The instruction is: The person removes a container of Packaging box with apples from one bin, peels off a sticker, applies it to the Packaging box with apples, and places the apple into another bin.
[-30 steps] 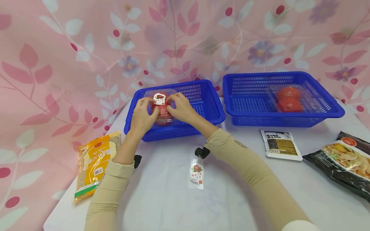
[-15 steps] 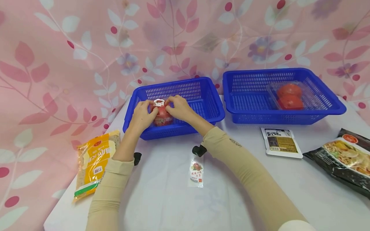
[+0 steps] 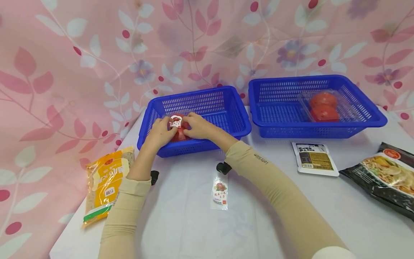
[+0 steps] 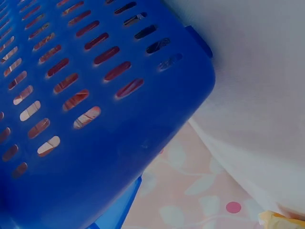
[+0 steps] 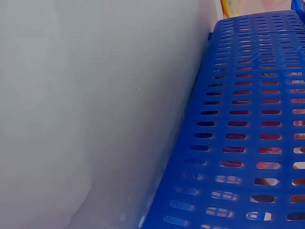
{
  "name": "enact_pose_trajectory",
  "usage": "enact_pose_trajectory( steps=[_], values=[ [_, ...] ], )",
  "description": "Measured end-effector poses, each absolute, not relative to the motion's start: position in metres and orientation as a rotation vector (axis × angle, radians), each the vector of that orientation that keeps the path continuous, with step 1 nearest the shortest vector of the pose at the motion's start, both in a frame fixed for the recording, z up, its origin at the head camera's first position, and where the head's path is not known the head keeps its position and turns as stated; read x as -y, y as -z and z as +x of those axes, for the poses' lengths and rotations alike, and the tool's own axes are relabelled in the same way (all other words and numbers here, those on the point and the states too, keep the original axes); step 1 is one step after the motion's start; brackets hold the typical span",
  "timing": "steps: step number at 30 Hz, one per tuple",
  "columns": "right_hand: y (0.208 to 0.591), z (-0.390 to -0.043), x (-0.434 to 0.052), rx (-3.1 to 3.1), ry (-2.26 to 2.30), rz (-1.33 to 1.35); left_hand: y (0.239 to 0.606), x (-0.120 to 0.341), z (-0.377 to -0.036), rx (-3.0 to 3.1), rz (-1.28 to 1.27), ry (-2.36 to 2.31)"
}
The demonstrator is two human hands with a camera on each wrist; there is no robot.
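Observation:
In the head view, a clear plastic box of red tomatoes point(image 3: 179, 136) lies inside the left blue basket point(image 3: 233, 130), partly covered by both hands. Over the box is a small white label point(image 3: 176, 121) with a red fruit picture and red writing, its lower part bent. My left hand point(image 3: 159, 132) pinches the label's left edge with thumb and index finger. At its right edge, my right hand point(image 3: 198, 126) pinches it the same way. Whether part of the label sticks to the lid cannot be told. Both wrist views show mainly the basket's slotted wall point(image 4: 119, 129), with the hands hidden.
A second label point(image 3: 220, 192) lies on the white table point(image 3: 194, 223). The right blue basket point(image 3: 275, 124) holds another box of tomatoes point(image 3: 324, 108). A yellow bag point(image 3: 108, 183) is at left; a white-edged pouch point(image 3: 315, 160) and a black noodle bag point(image 3: 386, 180) are at right.
Both hands and the label have come down slightly towards the front of the basket. The label was flat and facing up; now it is bent. The box's far edge sits lower.

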State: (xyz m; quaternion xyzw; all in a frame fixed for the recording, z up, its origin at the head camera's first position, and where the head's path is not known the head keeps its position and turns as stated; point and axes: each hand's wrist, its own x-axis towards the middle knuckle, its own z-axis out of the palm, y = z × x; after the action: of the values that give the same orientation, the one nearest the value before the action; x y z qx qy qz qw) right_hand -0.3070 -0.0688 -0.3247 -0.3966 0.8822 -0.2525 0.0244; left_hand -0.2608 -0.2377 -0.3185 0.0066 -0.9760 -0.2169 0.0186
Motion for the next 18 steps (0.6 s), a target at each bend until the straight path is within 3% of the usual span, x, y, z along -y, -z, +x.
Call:
enact_pose_trajectory(
  steps=[18],
  values=[
    [0.3209,-0.3053,0.0617,-2.782,0.798,-1.174,0.3179,0.2302,-0.2548,2.95,0.046,0.474]
  ],
)
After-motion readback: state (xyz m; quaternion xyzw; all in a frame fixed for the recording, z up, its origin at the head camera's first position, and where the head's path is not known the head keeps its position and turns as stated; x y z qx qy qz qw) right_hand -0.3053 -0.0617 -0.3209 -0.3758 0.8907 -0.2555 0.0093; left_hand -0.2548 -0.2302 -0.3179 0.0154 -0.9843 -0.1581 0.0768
